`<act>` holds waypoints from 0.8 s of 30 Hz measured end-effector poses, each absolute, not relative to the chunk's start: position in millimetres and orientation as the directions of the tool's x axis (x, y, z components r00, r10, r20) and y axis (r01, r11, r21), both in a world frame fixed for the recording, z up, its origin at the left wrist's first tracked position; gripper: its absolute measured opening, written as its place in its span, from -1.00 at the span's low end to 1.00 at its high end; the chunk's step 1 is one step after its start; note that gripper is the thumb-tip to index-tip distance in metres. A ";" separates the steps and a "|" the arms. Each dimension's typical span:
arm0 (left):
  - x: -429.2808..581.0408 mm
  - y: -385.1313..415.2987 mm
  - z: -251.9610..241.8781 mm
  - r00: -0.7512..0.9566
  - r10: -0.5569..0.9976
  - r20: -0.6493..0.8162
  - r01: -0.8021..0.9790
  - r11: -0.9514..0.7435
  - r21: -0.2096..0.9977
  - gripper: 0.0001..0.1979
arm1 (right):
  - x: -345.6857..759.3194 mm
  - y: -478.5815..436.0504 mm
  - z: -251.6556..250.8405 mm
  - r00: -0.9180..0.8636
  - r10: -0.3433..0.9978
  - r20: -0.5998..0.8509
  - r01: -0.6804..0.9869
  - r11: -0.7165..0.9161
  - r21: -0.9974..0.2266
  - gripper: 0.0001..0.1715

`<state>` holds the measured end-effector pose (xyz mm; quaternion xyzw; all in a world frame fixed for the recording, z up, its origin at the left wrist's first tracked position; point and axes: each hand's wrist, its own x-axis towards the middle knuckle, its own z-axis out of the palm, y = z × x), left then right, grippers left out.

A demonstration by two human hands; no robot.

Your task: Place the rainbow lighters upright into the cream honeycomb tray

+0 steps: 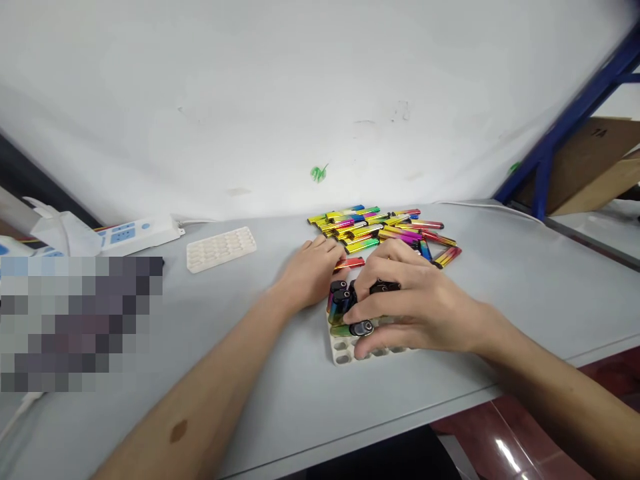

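A white tray (345,358) with rows of holes lies in front of me, partly covered by my right hand (413,303). Several shiny coloured tubes with black ends (340,303) stand in its far left part. My right hand is closed over the tray, with a green tube with a black end (353,329) lying tilted between fingers and thumb. Just beyond the tray's left corner is my left hand (313,270), closed, its thumb and fingers on a red and gold tube (351,263). The right hand hides other tubes behind its fingers.
A loose pile of shiny multicoloured tubes (370,223) lies beyond my hands, near the wall. A second white tray (221,249) rests at left, beside a power strip (137,235). Cardboard boxes (585,163) and a blue frame (543,180) stand at right.
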<state>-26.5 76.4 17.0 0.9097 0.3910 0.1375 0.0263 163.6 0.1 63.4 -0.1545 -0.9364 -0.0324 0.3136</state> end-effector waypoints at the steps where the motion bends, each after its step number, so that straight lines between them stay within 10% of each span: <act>1: -26.5 76.4 17.2 0.658 0.718 0.229 0.703 -0.694 0.156 -0.90 | 163.4 0.3 63.2 -0.755 0.266 0.600 0.308 0.951 -0.034 -0.68; 14: -30.0 78.1 15.4 0.662 0.710 0.241 0.687 -0.703 0.186 -0.89 | 160.5 3.8 60.0 -0.633 0.256 0.731 0.436 0.898 0.063 -0.63; 20: -31.4 85.9 4.7 0.634 0.719 0.284 0.699 -0.690 0.189 -0.85 | 194.3 29.4 59.2 -0.352 0.493 0.796 0.608 0.767 -0.206 -0.57; 24: -32.8 88.4 3.7 0.611 0.749 0.257 0.728 -0.659 0.189 -0.83 | 218.4 55.1 43.9 -0.277 0.771 0.573 0.722 0.560 -0.405 -0.49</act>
